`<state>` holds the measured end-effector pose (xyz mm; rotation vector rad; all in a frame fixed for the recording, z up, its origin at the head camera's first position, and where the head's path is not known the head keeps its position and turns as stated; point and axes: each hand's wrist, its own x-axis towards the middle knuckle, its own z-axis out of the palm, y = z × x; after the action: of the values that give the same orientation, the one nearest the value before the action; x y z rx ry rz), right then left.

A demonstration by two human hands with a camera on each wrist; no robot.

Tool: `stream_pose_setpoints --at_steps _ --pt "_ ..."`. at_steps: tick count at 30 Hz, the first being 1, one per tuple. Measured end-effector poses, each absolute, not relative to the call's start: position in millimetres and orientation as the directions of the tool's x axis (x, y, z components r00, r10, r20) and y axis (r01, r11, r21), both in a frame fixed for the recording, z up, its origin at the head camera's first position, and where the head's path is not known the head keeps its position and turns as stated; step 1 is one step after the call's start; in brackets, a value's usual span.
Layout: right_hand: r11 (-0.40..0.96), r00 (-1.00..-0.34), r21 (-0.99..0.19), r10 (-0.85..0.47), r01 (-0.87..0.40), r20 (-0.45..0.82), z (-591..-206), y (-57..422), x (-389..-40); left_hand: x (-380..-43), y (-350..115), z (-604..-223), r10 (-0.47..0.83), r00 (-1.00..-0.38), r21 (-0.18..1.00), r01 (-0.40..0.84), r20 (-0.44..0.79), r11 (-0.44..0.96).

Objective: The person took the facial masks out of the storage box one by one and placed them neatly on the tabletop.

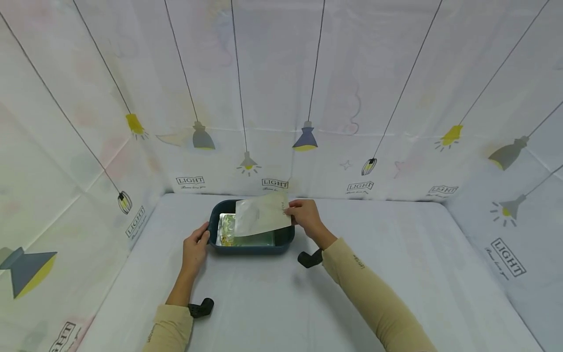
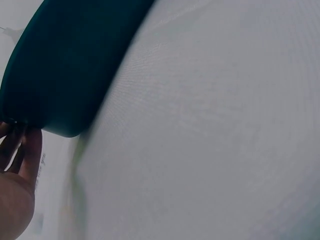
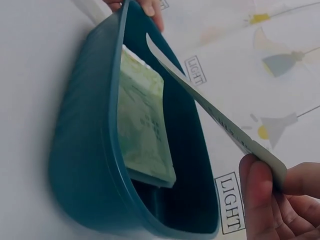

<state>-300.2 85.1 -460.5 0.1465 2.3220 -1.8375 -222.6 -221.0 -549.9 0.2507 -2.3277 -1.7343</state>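
In the head view a dark teal plastic bin stands on the white-covered table. My left hand grips its left end, fingers at the rim; the left wrist view shows the fingers against the bin's wall. Between thumb and fingers, my right hand pinches the right edge of a flat, pale cream packet. That packet slants over the bin's opening, seen nearly edge-on in the right wrist view. Inside the bin lies a green-and-silver packet, partly hidden under the held one in the head view.
White cloth covers the table, and a white curtain printed with hanging lamps rises along the back and both sides. Each wrist wears a black camera mount, one at the left wrist and one at the right wrist.
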Motion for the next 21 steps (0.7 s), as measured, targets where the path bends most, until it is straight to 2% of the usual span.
stream_pose_setpoints --at_steps 21 --pt "0.235 -0.980 -0.954 -0.029 0.184 -0.196 -444.4 152.8 -323.2 -221.7 -221.4 -549.6 -0.266 -0.962 0.960 -0.016 0.062 0.281"
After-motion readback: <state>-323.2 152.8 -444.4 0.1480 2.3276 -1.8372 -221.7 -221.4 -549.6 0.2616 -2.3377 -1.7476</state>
